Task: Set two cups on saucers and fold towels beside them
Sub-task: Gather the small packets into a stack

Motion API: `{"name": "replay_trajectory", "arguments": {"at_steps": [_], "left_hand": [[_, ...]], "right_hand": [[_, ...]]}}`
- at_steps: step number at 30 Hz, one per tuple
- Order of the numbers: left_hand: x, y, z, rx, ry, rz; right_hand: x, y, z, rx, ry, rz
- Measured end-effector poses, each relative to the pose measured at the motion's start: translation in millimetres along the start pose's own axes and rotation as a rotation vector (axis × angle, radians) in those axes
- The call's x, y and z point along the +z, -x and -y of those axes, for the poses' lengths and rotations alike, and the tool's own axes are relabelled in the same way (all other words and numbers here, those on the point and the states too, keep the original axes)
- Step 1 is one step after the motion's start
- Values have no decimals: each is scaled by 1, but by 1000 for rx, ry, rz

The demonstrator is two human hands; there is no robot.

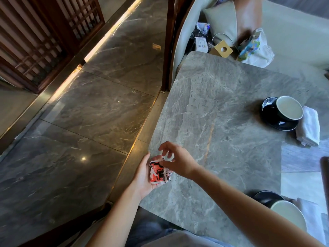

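Observation:
A dark cup [289, 108] with a pale inside stands on a black saucer [267, 106] at the table's right side, with a folded white towel [308, 129] lying right beside it. A second cup [287, 213] sits on another black saucer [265, 197] at the near right, partly cut off by my right arm. At the table's left edge my left hand [142, 177] holds a stack of red, black and white packets [158, 172] in its palm. My right hand [175, 160] hovers over the stack, thumb and fingertips touching the top packet.
The grey marble table [222, 122] fills the middle. Behind it a pale sofa holds a cushion [222, 22], a wooden box [223, 49], a printed bag [254, 48] and wrappers. A dark wooden post [169, 41] stands at the table's far left corner. Marble floor lies to the left.

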State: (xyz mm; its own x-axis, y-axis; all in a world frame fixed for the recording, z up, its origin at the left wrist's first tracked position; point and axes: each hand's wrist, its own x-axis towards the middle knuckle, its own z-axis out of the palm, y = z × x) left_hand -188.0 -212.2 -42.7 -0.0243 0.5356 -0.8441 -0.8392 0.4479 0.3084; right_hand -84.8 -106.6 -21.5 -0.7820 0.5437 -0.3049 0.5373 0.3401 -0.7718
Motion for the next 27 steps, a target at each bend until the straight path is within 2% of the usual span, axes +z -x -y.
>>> {"name": "replay_trajectory", "arguments": {"at_steps": [2,5,8,15,17,19,23,25,27], "left_hand": [[1,1,-1,19,-41,-9],[5,4,0,29,-95,-4],[10,7,3,37,-173,23],[11,11,6,132,-309,71],[14,12,8,140,-295,59],[16,13,8,134,-272,37],[18,11,5,135,-215,21],[23,8,5,125,-190,10],[35,7,7,130,-189,5]], "right_hand": [[-4,5,4,-44,67,75],[-3,13,12,-153,371,239],[7,19,11,-276,612,269],[6,25,-2,-346,608,273],[5,26,-1,-294,518,301],[0,27,4,-165,310,322],[-3,30,11,172,-471,88],[1,34,10,333,-647,17],[10,40,5,391,-739,-5]]}}
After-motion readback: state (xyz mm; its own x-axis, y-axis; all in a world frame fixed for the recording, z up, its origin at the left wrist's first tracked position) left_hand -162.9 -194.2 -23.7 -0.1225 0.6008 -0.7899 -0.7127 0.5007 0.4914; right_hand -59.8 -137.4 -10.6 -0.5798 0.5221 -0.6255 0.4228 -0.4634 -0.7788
